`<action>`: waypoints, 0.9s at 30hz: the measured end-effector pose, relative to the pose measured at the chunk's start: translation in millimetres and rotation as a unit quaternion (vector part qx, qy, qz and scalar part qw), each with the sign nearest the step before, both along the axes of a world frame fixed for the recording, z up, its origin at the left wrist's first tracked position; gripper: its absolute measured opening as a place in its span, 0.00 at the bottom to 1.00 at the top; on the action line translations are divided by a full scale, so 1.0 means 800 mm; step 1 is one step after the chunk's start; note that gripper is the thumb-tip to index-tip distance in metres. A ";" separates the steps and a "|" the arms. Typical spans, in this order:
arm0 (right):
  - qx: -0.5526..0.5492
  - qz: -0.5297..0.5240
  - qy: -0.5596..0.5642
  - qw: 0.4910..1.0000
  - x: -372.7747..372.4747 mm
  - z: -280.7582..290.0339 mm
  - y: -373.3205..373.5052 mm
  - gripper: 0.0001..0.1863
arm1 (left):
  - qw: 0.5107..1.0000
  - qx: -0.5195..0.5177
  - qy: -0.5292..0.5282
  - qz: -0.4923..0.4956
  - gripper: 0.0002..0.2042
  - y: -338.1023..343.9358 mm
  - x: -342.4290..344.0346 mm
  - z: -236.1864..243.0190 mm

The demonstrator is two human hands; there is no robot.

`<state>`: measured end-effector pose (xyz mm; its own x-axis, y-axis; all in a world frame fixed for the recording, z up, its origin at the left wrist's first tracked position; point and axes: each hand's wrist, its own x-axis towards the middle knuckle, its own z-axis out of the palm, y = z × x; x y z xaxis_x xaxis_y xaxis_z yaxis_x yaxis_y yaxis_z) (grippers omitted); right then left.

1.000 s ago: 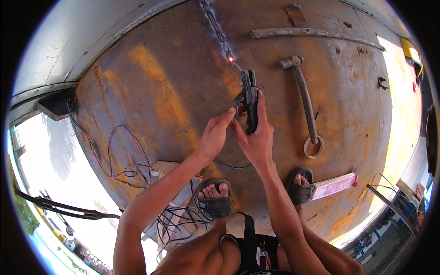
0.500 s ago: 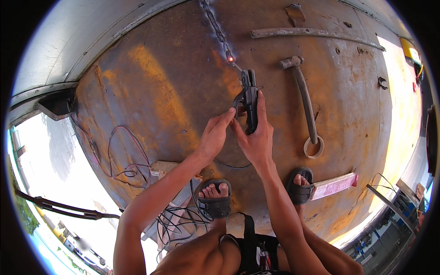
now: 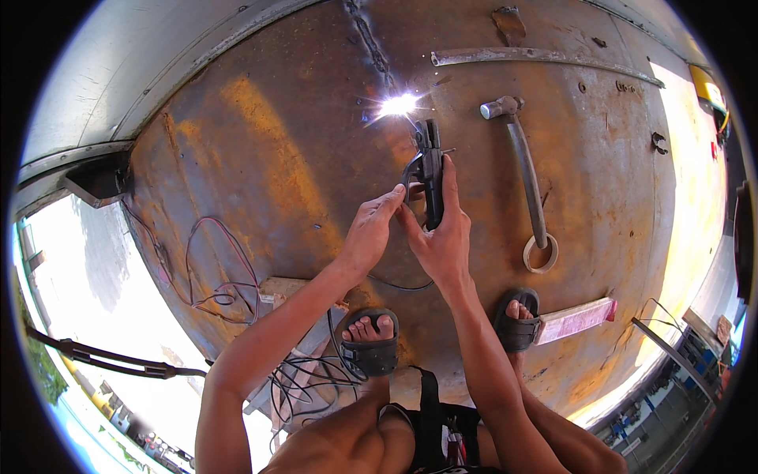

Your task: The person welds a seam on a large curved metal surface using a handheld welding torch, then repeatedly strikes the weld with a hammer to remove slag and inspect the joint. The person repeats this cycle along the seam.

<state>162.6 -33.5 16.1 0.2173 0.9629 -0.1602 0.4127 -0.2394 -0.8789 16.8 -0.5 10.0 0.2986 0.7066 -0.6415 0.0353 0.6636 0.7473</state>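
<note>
A black welding electrode holder (image 3: 432, 174) points up the rusty steel plate (image 3: 288, 142), its rod reaching a bright white arc (image 3: 399, 105) at the lower end of a dark weld seam (image 3: 371, 43). My right hand (image 3: 444, 237) is wrapped round the holder's handle, index finger along its right side. My left hand (image 3: 375, 225) is closed at the holder's lower left, thumb and fingertips against its curved lever. A hammer (image 3: 521, 158) lies to the right, its handle's end over a pale ring (image 3: 529, 254).
A long metal bar (image 3: 537, 55) lies above the hammer. Loose cables (image 3: 229, 292) and wooden pieces (image 3: 284, 286) are by my sandalled left foot (image 3: 369, 344); a pink-white board (image 3: 576, 320) is beside the right. A grey panel wall (image 3: 103, 71) borders the plate at upper left.
The small red glow at the rod's tip has become a bright white arc with sparks, lighting the nearby bar and hammer head. Both hands and the holder have stayed almost still.
</note>
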 end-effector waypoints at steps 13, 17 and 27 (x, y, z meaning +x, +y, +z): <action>0.030 0.001 -0.014 0.999 -0.001 -0.007 -0.001 0.53 | 1.000 0.010 -0.006 0.001 0.25 0.001 0.002 0.010; 0.008 0.002 0.000 1.000 0.001 0.001 0.001 0.54 | 1.000 0.028 -0.009 -0.002 0.25 0.002 0.005 0.009; 0.016 -0.022 -0.024 0.999 0.008 -0.001 -0.008 0.54 | 0.998 0.015 -0.055 0.016 0.28 -0.006 0.010 0.006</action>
